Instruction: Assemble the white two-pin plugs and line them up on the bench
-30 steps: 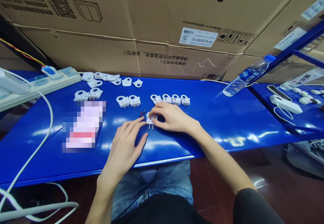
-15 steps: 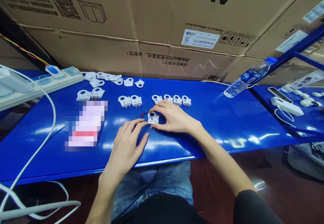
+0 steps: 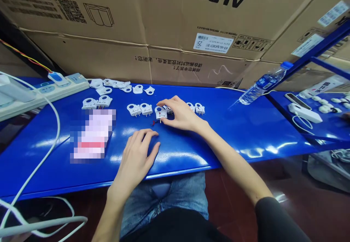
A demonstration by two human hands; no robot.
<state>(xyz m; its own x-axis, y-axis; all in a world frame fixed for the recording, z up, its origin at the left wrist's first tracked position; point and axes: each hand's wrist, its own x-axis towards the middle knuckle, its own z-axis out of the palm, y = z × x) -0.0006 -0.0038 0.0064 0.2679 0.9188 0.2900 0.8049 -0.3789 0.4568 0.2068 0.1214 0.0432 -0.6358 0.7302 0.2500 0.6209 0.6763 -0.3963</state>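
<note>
Between the thumb and fingers of my right hand (image 3: 179,113) is a white plug piece (image 3: 160,113) with a ring-shaped top, its pins toward me. It stands in the row of similar pieces, between a pair (image 3: 140,109) on the left and others (image 3: 199,108) on the right, partly hidden by my hand. Small red and black parts (image 3: 154,123) lie just in front of it. My left hand (image 3: 139,151) rests on the blue table (image 3: 186,151) near the front edge, fingers apart and holding nothing.
White ring-shaped pieces (image 3: 117,84) lie at the back left, beside a power strip (image 3: 46,92) with cables. A blurred pink item (image 3: 94,134) is on the left. A water bottle (image 3: 264,83) leans at the right near a blue rack bar (image 3: 311,54). Cardboard boxes (image 3: 109,59) stand behind.
My right hand has moved away from me and slightly left with the plug piece, bringing it into the row. My left hand has stayed nearly in place, now apart from the piece.
</note>
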